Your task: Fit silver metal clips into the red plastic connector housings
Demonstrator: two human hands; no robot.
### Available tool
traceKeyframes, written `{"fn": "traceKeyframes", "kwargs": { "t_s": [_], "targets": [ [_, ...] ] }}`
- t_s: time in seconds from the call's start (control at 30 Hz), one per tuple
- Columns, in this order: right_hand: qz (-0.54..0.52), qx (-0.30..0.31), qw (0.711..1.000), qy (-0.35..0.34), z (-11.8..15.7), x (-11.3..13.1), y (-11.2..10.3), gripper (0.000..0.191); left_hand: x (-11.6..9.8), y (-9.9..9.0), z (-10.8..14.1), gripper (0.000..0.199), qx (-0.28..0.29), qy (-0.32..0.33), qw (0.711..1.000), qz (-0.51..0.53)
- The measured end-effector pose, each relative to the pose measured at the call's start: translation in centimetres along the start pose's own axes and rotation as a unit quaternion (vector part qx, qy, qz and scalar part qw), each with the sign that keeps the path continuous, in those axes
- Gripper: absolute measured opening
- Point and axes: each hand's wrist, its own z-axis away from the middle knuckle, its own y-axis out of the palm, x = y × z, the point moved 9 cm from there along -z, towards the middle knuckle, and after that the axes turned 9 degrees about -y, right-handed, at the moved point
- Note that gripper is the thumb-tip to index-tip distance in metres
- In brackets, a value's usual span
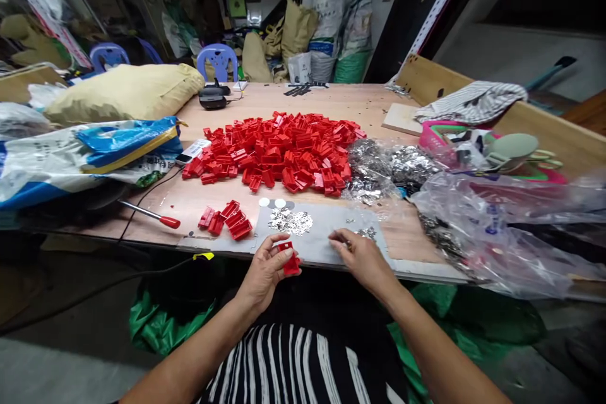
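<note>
My left hand [265, 268] is closed around a small red plastic housing [288, 259], held upright at the table's front edge. My right hand [362, 259] hovers over a grey mat [326, 246], fingertips pinched together; whatever is between them is too small to make out. Just beyond my hands lies a heap of small shiny metal pieces [290, 221] on the mat. A smaller scatter of metal parts [367, 232] lies beside my right fingers. Several red housings [230, 219] sit to the left of the mat, and a large pile of red housings [284, 148] spreads behind it.
Plastic bags of metal parts [411, 164] and a pink basket [438, 139] stand on the right. To the left are a blue-white sack [95, 151], a beige sack [127, 91] and a red-handled lever [168, 221]. A cable [146, 192] crosses the table edge.
</note>
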Motion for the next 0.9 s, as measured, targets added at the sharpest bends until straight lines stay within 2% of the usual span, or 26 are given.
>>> {"fn": "traceKeyframes", "kwargs": {
  "t_s": [0.07, 0.17, 0.27, 0.5, 0.6, 0.7, 0.8, 0.9],
  "targets": [
    [0.157, -0.02, 0.987, 0.035, -0.3, -2.0, -2.5, 0.019, 0.4, 0.2, 0.2, 0.044, 0.001, -0.022, 1.0, -0.003],
    [0.291, -0.02, 0.954, 0.067, -1.2, -3.8, -4.6, 0.024, 1.3, 0.6, 0.2, 0.042, 0.014, -0.055, 0.998, 0.013],
    [0.332, 0.001, 0.94, 0.08, -2.3, -4.7, -4.8, 0.024, 1.8, 1.1, 0.2, 0.044, 0.036, -0.079, 0.995, 0.051],
    [0.331, 0.016, 0.941, 0.068, -3.6, -4.9, -4.4, 0.017, 1.8, 1.3, 0.4, 0.044, 0.071, -0.088, 0.989, 0.091],
    [0.274, -0.002, 0.961, 0.046, -3.3, -4.2, -4.3, 0.012, 1.6, 1.6, 0.5, 0.043, 0.084, -0.079, 0.989, 0.096],
    [0.113, -0.027, 0.993, -0.02, -2.7, -2.3, -3.8, 0.006, 1.3, 2.0, 0.4, 0.045, 0.092, -0.06, 0.99, 0.088],
    [-0.024, -0.026, 0.996, -0.078, -1.5, 0.4, -2.9, 0.011, 0.8, 2.1, 0.2, 0.044, 0.081, -0.016, 0.995, 0.055],
    [-0.087, -0.023, 0.992, -0.084, -0.1, 2.5, -2.0, 0.018, -0.1, 2.0, 0.2, 0.04, 0.058, 0.063, 0.996, -0.021]
  ]
}}
